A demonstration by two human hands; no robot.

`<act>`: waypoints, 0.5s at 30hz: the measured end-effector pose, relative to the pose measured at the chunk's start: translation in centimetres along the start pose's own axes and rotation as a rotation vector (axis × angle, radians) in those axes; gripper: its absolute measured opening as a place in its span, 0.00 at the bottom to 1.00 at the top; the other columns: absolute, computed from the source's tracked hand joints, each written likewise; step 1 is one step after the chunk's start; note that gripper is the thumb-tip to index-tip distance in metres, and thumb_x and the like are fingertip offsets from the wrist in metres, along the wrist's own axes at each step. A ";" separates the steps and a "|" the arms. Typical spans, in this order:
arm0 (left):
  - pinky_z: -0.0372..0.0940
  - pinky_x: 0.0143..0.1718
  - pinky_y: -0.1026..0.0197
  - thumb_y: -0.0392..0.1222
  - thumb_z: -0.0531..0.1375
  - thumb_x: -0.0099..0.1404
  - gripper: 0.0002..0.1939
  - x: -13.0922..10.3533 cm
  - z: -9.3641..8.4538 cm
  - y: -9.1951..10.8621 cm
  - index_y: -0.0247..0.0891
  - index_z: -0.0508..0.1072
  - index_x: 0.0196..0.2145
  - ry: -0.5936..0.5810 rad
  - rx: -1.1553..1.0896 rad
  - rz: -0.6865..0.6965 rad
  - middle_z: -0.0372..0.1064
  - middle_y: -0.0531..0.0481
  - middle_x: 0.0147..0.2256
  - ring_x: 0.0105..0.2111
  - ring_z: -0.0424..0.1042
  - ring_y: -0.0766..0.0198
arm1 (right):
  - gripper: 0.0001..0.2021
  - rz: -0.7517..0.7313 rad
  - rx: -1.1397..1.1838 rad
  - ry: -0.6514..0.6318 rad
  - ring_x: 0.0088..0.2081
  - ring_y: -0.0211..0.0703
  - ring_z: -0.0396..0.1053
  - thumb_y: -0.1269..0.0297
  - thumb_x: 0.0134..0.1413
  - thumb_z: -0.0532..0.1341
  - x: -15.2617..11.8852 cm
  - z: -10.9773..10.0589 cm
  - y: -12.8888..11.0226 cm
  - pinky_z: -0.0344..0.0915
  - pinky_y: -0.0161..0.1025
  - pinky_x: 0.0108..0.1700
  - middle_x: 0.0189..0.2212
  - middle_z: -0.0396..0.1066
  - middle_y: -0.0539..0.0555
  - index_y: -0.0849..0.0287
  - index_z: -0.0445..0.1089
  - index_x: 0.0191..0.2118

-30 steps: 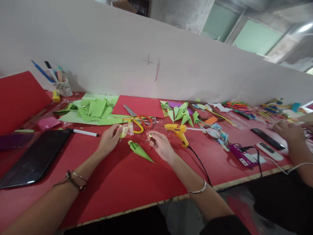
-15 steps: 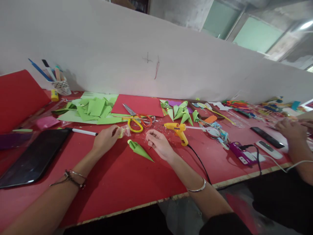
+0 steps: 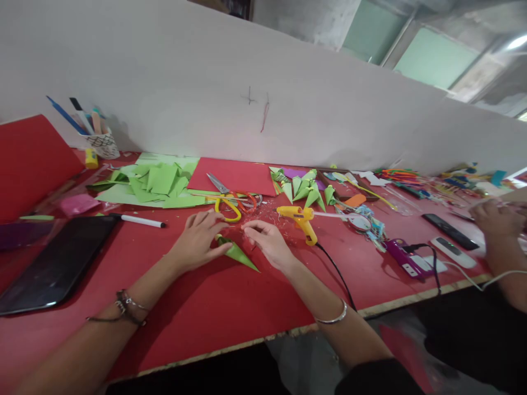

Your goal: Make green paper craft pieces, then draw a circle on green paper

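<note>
My left hand (image 3: 200, 240) reaches over the wide end of a rolled green paper cone (image 3: 242, 257), fingers stretched out and thumb apart. The hand hides part of the cone, which lies on the red table. Close by on the right, my right hand (image 3: 267, 244) is closed in a pinch. Whatever its fingertips hold, if anything, is too small to make out. Just beyond both hands lie scissors (image 3: 228, 207) with yellow handles, and another pair with orange-red handles. A yellow glue gun (image 3: 302, 220) rests to the right of my right hand.
Green paper pieces (image 3: 160, 181) and a red sheet (image 3: 234, 176) lie along the wall. Several finished green cones (image 3: 307, 189) sit behind the glue gun. A black tablet (image 3: 61, 263) and marker (image 3: 142, 221) are at left, a purple power strip (image 3: 409, 258) and another person's hands (image 3: 500, 219) at right.
My left hand has moved right, from a small clear plastic piece to the cone's wide end, and its fingers have spread. The plastic piece no longer shows. My right hand has barely moved.
</note>
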State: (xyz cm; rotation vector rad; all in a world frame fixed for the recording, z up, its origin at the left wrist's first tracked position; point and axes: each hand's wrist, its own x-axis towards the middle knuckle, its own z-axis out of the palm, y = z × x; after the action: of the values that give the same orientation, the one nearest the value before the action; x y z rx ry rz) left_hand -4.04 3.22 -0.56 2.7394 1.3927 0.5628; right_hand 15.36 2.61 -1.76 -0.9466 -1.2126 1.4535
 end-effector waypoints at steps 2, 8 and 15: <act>0.46 0.50 0.46 0.59 0.52 0.54 0.23 -0.2 0.2 0.5 0.44 0.68 0.42 -0.053 -0.016 0.018 0.60 0.46 0.49 0.51 0.53 0.49 | 0.07 -0.006 -0.004 -0.004 0.24 0.30 0.60 0.65 0.44 0.61 0.0 0.1 0.0 0.58 0.31 0.30 0.22 0.65 0.47 0.58 0.71 0.33; 0.47 0.49 0.48 0.56 0.55 0.52 0.18 -0.2 0.7 0.5 0.42 0.68 0.36 -0.100 -0.167 -0.005 0.65 0.47 0.43 0.46 0.60 0.53 | 0.08 0.000 -0.147 0.029 0.30 0.34 0.65 0.64 0.46 0.58 -0.2 0.3 -0.6 0.61 0.35 0.36 0.30 0.70 0.50 0.57 0.71 0.35; 0.58 0.43 0.56 0.52 0.58 0.51 0.18 0.3 0.5 0.3 0.39 0.67 0.36 -0.065 -0.574 -0.192 0.69 0.48 0.37 0.38 0.66 0.58 | 0.09 -0.067 -0.355 -0.006 0.35 0.38 0.66 0.67 0.48 0.56 -0.1 0.0 0.3 0.61 0.35 0.37 0.34 0.70 0.51 0.55 0.71 0.35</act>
State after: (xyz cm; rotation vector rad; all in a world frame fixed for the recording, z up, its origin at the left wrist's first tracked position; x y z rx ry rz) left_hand -3.51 3.34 -0.85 2.1310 1.2215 0.7188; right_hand 15.34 2.52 -2.01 -1.1250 -1.5239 1.2104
